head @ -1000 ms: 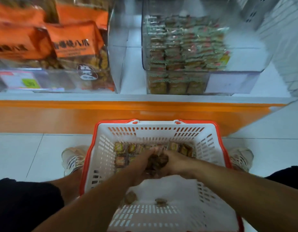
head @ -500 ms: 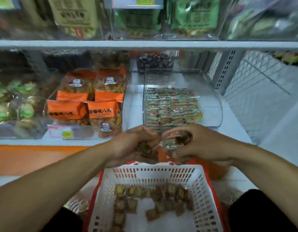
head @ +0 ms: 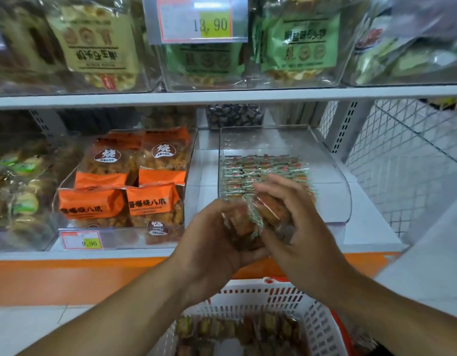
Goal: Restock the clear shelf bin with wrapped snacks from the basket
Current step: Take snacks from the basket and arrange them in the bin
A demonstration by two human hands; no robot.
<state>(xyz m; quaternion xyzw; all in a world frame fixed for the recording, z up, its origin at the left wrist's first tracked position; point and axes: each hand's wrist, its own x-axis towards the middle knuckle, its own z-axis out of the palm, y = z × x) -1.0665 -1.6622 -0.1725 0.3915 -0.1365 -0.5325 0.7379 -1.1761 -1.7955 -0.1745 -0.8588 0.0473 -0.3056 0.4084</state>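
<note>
Transfer step, mid-carry. My left hand [head: 217,242] and right hand [head: 294,227] are cupped together around a clutch of wrapped snacks [head: 258,217], fingers curled round the pile from both sides; the right fingers [head: 276,191] arch over its top. The load sits directly in front of the clear shelf bin [head: 325,160], at the level of its open front, and appears not yet inside. Beyond my hands, the bin already holds neat rows of matching packets [head: 260,168] along its floor, with free space to the right of them. Below my wrists, the white basket [head: 286,296] still contains more snacks [head: 235,330]. Judged next move: push both hands forward past the bin's front edge, lower the pile beside the existing rows, then part the palms slowly so that no packet spills onto the shelf.
</note>
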